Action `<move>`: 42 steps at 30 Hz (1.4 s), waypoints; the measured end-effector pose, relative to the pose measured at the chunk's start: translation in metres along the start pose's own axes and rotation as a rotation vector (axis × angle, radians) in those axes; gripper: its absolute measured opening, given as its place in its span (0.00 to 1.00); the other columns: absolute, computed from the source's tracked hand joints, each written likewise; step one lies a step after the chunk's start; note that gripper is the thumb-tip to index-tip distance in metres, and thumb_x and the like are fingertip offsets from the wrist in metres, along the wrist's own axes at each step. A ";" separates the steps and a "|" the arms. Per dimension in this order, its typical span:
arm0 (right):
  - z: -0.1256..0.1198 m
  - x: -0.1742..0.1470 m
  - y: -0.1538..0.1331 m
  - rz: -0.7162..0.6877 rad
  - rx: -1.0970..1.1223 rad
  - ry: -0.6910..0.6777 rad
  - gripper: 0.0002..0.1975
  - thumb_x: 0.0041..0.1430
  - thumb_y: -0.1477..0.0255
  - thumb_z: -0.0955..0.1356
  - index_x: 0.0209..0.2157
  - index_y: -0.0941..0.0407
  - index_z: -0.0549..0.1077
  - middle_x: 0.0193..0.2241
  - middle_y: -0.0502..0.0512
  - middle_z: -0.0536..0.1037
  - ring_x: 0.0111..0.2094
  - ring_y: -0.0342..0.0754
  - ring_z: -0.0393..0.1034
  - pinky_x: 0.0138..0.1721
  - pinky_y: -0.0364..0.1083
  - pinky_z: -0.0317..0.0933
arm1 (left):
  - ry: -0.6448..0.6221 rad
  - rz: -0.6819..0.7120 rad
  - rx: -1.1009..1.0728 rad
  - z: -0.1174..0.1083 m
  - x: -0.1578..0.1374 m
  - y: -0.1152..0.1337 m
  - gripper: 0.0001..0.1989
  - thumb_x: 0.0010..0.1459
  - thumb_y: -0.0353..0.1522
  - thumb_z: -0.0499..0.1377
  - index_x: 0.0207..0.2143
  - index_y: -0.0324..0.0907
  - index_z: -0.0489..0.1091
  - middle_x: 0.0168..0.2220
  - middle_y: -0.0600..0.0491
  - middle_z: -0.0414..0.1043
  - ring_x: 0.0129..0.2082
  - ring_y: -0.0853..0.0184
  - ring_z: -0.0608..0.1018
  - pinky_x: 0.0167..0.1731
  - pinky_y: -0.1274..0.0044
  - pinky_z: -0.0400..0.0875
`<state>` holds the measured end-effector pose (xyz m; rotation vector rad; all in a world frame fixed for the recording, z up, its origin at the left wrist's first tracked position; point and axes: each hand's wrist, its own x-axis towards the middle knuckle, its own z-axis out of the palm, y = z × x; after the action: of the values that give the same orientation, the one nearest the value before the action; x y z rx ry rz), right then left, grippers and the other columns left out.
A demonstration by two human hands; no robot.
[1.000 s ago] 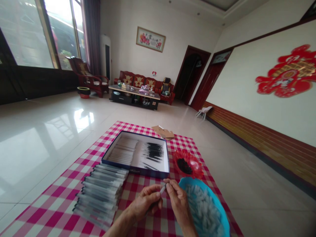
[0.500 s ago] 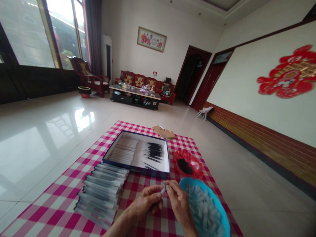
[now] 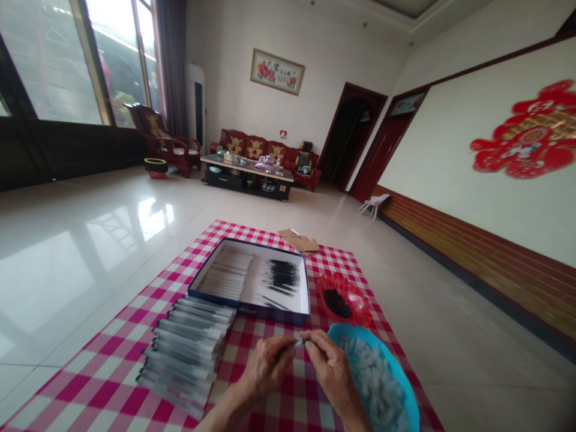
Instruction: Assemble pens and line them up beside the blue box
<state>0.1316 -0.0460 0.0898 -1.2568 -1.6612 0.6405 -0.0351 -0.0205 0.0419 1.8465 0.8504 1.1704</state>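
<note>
In front of the tray, my left hand point(image 3: 270, 363) is closed, thumb and forefinger pinching a small translucent pen cap point(image 3: 299, 341). My right hand point(image 3: 328, 366) meets it there, its fingertips pinched on a tiny dark piece at the cap's right end; most of that piece is hidden. Just right of my right hand stands a blue bowl point(image 3: 411, 393) full of similar translucent pieces. Behind it, a red petal-edged dish point(image 3: 357, 303) holds small black pieces point(image 3: 336, 303). Left of my hands lies a stack of clear pens with dark ends point(image 3: 184, 351).
A shallow dark-blue box tray point(image 3: 252, 288) holds clear tubes point(image 3: 227, 273) on its left and thin black pieces point(image 3: 284, 275) on its right. Brown cardboard point(image 3: 301, 242) lies at the far edge of the checked tablecloth point(image 3: 112, 348). Beyond stand a coffee table point(image 3: 245, 174) and wooden seats.
My left hand has turned, its fingers curling in more with the back of the hand upward. Both hands still meet at the small piece, slightly farther right.
</note>
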 end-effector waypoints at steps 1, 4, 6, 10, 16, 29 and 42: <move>0.000 0.000 0.000 -0.001 -0.001 0.005 0.10 0.61 0.69 0.64 0.38 0.54 0.76 0.35 0.54 0.78 0.39 0.48 0.73 0.41 0.42 0.66 | 0.035 0.087 0.163 0.000 -0.001 0.001 0.14 0.64 0.34 0.50 0.43 0.39 0.72 0.26 0.51 0.69 0.24 0.70 0.69 0.25 0.79 0.60; 0.001 -0.001 0.001 0.010 -0.013 0.025 0.10 0.61 0.68 0.64 0.37 0.55 0.77 0.34 0.55 0.78 0.38 0.49 0.73 0.40 0.43 0.67 | 0.100 0.230 0.520 0.001 -0.004 0.005 0.15 0.65 0.29 0.46 0.48 0.41 0.70 0.28 0.49 0.69 0.28 0.66 0.69 0.28 0.77 0.62; 0.005 -0.002 0.002 0.026 -0.021 0.050 0.10 0.61 0.67 0.64 0.37 0.55 0.77 0.34 0.55 0.79 0.38 0.50 0.74 0.40 0.44 0.67 | 0.139 0.247 0.644 0.001 -0.004 0.007 0.16 0.64 0.28 0.46 0.47 0.41 0.70 0.29 0.49 0.68 0.29 0.64 0.69 0.30 0.74 0.62; 0.015 -0.003 0.007 0.063 -0.037 0.091 0.12 0.61 0.65 0.64 0.38 0.55 0.76 0.35 0.56 0.80 0.37 0.50 0.74 0.40 0.44 0.67 | 0.222 0.268 0.708 -0.001 -0.003 0.008 0.15 0.64 0.28 0.47 0.48 0.43 0.70 0.32 0.48 0.69 0.31 0.63 0.68 0.32 0.72 0.62; 0.022 -0.003 0.011 0.024 -0.237 0.120 0.16 0.64 0.62 0.60 0.31 0.55 0.73 0.28 0.54 0.77 0.30 0.47 0.72 0.34 0.43 0.64 | 0.265 0.329 0.703 -0.003 -0.002 0.008 0.16 0.64 0.27 0.48 0.49 0.45 0.70 0.34 0.48 0.70 0.32 0.63 0.68 0.35 0.70 0.60; 0.019 -0.004 0.000 0.063 -0.227 0.092 0.14 0.63 0.63 0.61 0.42 0.56 0.71 0.37 0.58 0.79 0.37 0.50 0.74 0.38 0.44 0.67 | 0.202 0.240 0.647 -0.003 -0.002 0.007 0.14 0.64 0.29 0.48 0.45 0.45 0.71 0.30 0.50 0.67 0.31 0.64 0.67 0.35 0.71 0.59; 0.024 -0.004 -0.002 0.082 -0.283 0.130 0.18 0.65 0.61 0.57 0.28 0.54 0.69 0.23 0.53 0.75 0.24 0.46 0.68 0.29 0.43 0.61 | 0.176 0.260 0.606 -0.003 -0.004 0.002 0.14 0.62 0.27 0.49 0.45 0.44 0.71 0.31 0.50 0.67 0.32 0.63 0.67 0.35 0.71 0.59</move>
<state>0.1098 -0.0477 0.0792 -1.5407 -1.6381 0.3711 -0.0390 -0.0243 0.0426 2.4247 1.1862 1.3484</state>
